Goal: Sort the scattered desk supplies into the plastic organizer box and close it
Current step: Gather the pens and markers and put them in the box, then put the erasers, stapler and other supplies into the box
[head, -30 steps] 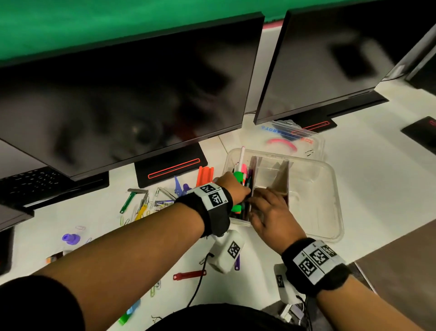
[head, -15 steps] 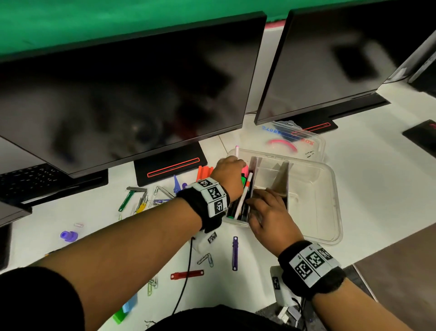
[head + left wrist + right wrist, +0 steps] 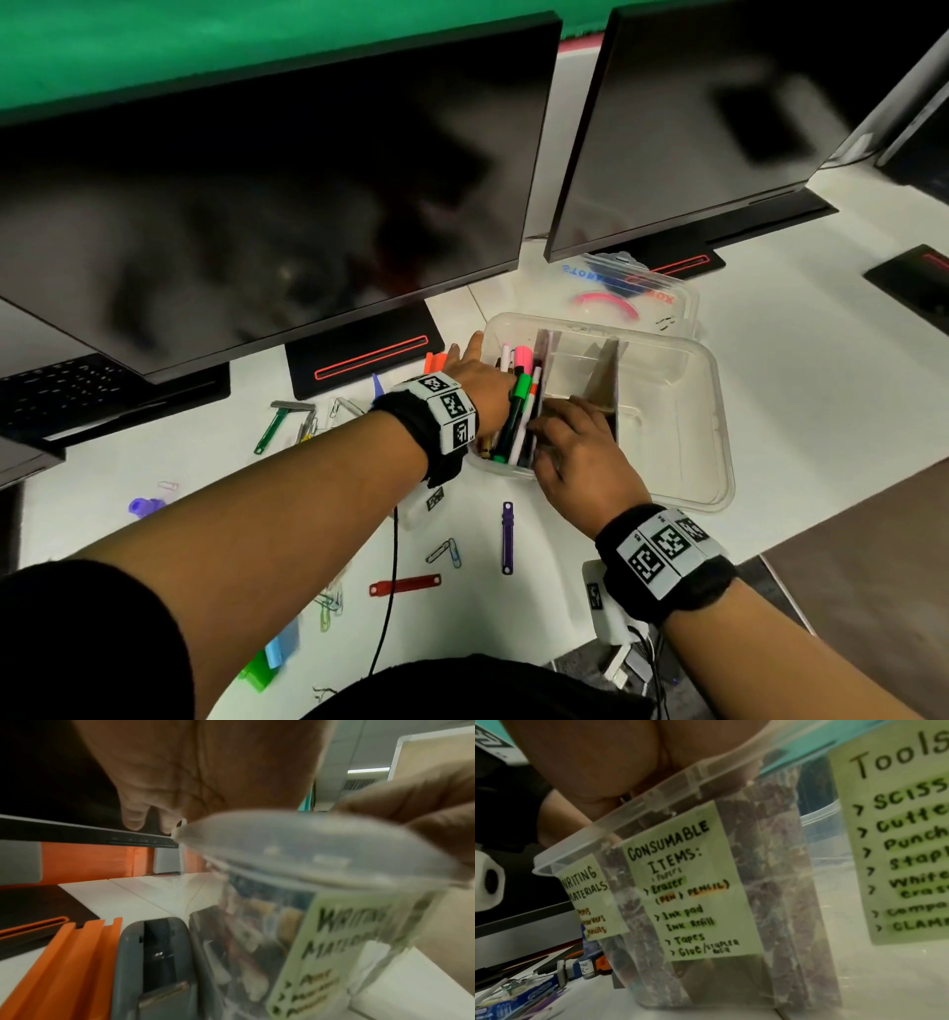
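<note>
The clear plastic organizer box stands on the white desk with its dividers upright. Several pens and markers lie in its left compartment; the other compartments look bare. My left hand lies over the box's left rim, fingers straight and reaching past it toward an orange item, holding nothing. My right hand grips the front wall, thumb outside and fingers curled over the rim. The right wrist view shows green labels on the box. In the left wrist view the box sits below my palm.
The clear lid lies behind the box, under the right monitor. Left of the box are a green cutter, paper clips, a purple fastener, a red fastener and a purple pin. A keyboard sits far left.
My left hand let go of the markers and slid up along the box's left rim; the markers now lie flat in the compartment. The right hand stayed on the front wall.
</note>
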`<state>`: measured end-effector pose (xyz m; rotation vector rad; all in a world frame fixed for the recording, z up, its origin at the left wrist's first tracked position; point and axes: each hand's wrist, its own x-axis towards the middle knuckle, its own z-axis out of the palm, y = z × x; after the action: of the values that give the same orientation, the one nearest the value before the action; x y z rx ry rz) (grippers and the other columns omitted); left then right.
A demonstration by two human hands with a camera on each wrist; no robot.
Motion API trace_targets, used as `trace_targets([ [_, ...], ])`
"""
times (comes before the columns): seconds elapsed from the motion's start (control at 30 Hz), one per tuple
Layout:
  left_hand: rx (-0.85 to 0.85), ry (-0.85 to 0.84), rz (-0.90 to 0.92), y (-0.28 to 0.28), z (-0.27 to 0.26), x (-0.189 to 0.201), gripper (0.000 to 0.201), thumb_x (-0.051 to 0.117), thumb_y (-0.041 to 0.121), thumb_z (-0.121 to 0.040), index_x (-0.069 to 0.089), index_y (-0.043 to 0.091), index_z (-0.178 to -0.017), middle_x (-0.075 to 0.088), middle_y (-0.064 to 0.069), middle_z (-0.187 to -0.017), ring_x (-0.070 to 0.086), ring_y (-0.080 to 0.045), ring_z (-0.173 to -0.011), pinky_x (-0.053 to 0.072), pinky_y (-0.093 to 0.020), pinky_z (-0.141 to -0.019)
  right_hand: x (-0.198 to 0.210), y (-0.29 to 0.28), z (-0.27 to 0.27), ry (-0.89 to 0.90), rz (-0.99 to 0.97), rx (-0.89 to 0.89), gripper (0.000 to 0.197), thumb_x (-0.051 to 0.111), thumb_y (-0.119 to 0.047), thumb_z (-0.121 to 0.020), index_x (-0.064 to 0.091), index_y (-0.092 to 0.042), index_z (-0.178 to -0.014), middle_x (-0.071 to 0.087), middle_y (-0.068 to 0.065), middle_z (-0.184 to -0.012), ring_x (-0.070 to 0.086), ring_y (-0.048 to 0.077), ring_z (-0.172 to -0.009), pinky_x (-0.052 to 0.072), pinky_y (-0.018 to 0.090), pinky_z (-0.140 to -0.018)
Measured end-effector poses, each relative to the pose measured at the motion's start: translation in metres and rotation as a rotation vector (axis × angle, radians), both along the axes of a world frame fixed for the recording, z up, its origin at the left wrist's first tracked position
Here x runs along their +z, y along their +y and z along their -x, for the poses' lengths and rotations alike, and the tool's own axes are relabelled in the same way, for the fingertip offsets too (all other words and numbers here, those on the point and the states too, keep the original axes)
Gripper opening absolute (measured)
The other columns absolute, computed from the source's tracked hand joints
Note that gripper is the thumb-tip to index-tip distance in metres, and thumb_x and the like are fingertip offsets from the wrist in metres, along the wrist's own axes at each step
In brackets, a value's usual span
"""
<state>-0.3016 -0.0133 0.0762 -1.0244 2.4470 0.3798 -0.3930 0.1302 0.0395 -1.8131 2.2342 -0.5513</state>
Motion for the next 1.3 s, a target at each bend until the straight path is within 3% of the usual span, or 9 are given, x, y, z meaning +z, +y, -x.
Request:
trace_targets([
  [0.13, -0.060, 0.131, -0.008, 0.009, -0.016, 0.012, 0.043, 0.042, 0.025, -0.094, 0.044, 0.031, -0.136, 0.042, -0.012, -0.145, 0.025, -0.035, -0.140, 0.020, -0.045, -0.116, 0.001, -0.001, 0.000, -0.004, 0.015, -0.009, 0.045, 0.036, -0.028, -0.079, 0.067, -0.012, -0.107, 0.061, 0.012, -0.118, 0.049, 0.036, -0.118, 0.031, 0.037, -0.108],
  [0.2, 0.006, 0.297, -0.083, 0.007, -0.035, 0.016, 0.038, 0.042, 0.019, -0.093, 0.052, 0.028, -0.129, 0.060, -0.006, -0.127, 0.051, -0.025, -0.119, 0.040, -0.028, -0.097, 0.002, -0.003, -0.002, -0.011, 0.016, -0.019, 0.045, 0.037, -0.030, -0.077, 0.068, -0.012, -0.104, 0.061, 0.012, -0.116, 0.050, 0.037, -0.115, 0.036, 0.040, -0.105],
  [0.4, 0.194, 0.445, -0.102, -0.018, -0.107, 0.035, 0.023, 0.054, 0.014, -0.089, 0.067, 0.019, -0.109, 0.065, 0.004, -0.103, 0.055, -0.010, -0.087, 0.032, -0.012, -0.067, 0.018, -0.031, -0.021, -0.056, 0.027, -0.138, 0.034, 0.048, -0.024, -0.070, 0.072, -0.011, -0.089, 0.065, 0.015, -0.108, 0.058, 0.038, -0.099, 0.040, 0.035, -0.093],
  [0.57, 0.331, 0.265, -0.072, -0.036, -0.196, 0.020, 0.023, 0.057, 0.017, -0.088, 0.066, 0.017, -0.110, 0.066, 0.000, -0.115, 0.060, -0.019, -0.107, 0.039, -0.019, -0.084, 0.026, -0.046, -0.079, -0.129, 0.096, 0.236, 0.022, 0.050, -0.012, -0.077, 0.069, -0.007, -0.087, 0.066, 0.012, -0.093, 0.062, 0.032, -0.086, 0.046, 0.030, -0.083],
  [0.7, 0.372, 0.089, -0.123, -0.028, -0.260, -0.006, 0.029, 0.059, 0.017, -0.089, 0.061, 0.015, -0.118, 0.062, -0.004, -0.124, 0.055, -0.022, -0.116, 0.041, -0.025, -0.094, 0.003, -0.037, -0.116, 0.014, -0.345, 0.466, 0.028, 0.053, -0.018, -0.084, 0.063, -0.018, -0.110, 0.064, 0.005, -0.113, 0.062, 0.026, -0.100, 0.051, 0.032, -0.085],
  [0.8, 0.400, 0.004, -0.148, -0.013, -0.299, -0.027, 0.034, 0.059, 0.020, -0.090, 0.057, 0.014, -0.123, 0.058, -0.005, -0.128, 0.053, -0.022, -0.119, 0.040, -0.028, -0.098, -0.017, -0.033, -0.120, 0.240, -0.717, 0.378, 0.046, 0.054, -0.032, -0.085, 0.047, -0.020, -0.129, 0.049, 0.008, -0.130, 0.052, 0.029, -0.116, 0.046, 0.034, -0.095],
  [0.93, 0.478, -0.072, -0.094, 0.005, -0.343, -0.053, 0.039, 0.061, 0.025, -0.087, 0.053, 0.019, -0.125, 0.052, -0.007, -0.129, 0.050, -0.024, -0.120, 0.039, -0.030, -0.099, -0.035, -0.020, -0.116, 0.316, -0.921, 0.195, 0.077, 0.050, -0.053, -0.085, 0.015, -0.019, -0.145, 0.015, 0.021, -0.151, 0.035, 0.045, -0.131, 0.033, 0.046, -0.109],
  [1.1, 0.667, 0.018, -0.024, 0.009, -0.377, -0.062, 0.036, 0.062, 0.021, -0.083, 0.057, 0.020, -0.119, 0.049, -0.008, -0.125, 0.050, -0.027, -0.116, 0.042, -0.033, -0.099, -0.054, -0.009, -0.134, 0.215, -0.938, 0.078, 0.097, 0.057, -0.060, -0.077, 0.000, -0.023, -0.145, -0.001, 0.020, -0.151, 0.030, 0.043, -0.134, 0.029, 0.050, -0.111],
  [1.3, 0.889, 0.058, 0.008, 0.009, -0.390, -0.070, 0.039, 0.059, 0.026, -0.079, 0.054, 0.013, -0.115, 0.057, -0.014, -0.110, 0.059, -0.036, -0.100, 0.052, -0.042, -0.085, -0.056, -0.027, -0.169, 0.134, -0.919, 0.249, 0.098, 0.059, -0.052, -0.080, -0.005, -0.021, -0.148, -0.011, 0.024, -0.151, 0.005, 0.050, -0.139, 0.013, 0.047, -0.117],
])
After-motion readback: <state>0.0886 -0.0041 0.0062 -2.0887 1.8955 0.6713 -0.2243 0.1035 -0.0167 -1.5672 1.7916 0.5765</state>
